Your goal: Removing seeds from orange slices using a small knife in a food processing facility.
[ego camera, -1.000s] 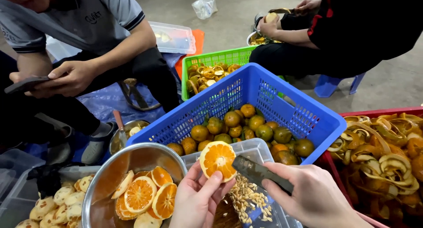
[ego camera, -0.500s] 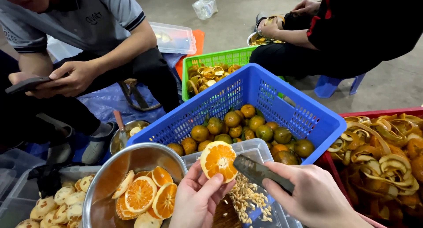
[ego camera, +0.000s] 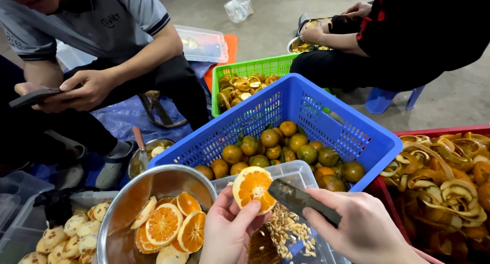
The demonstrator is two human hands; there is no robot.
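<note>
My left hand [ego camera: 228,228] holds up a peeled orange half [ego camera: 253,188], cut face toward me. In my right hand [ego camera: 361,228] is a dark knife [ego camera: 295,198], gripped by the handle, its blade tip just touching the orange's right edge. Both hover over a clear plastic tub [ego camera: 286,173] holding a heap of pale seeds [ego camera: 291,232]. To the left stands a steel bowl [ego camera: 153,185] with several cut orange halves [ego camera: 164,223] in it.
A blue basket [ego camera: 286,111] of whole oranges sits behind the tub. A red crate [ego camera: 449,134] of peels is at right, a green basket [ego camera: 250,70] of peels farther back. A seated person holds a phone [ego camera: 33,96] at left; another person sits at back right.
The orange half and the knife stay almost still; my left hand has turned the orange very slightly against the blade.
</note>
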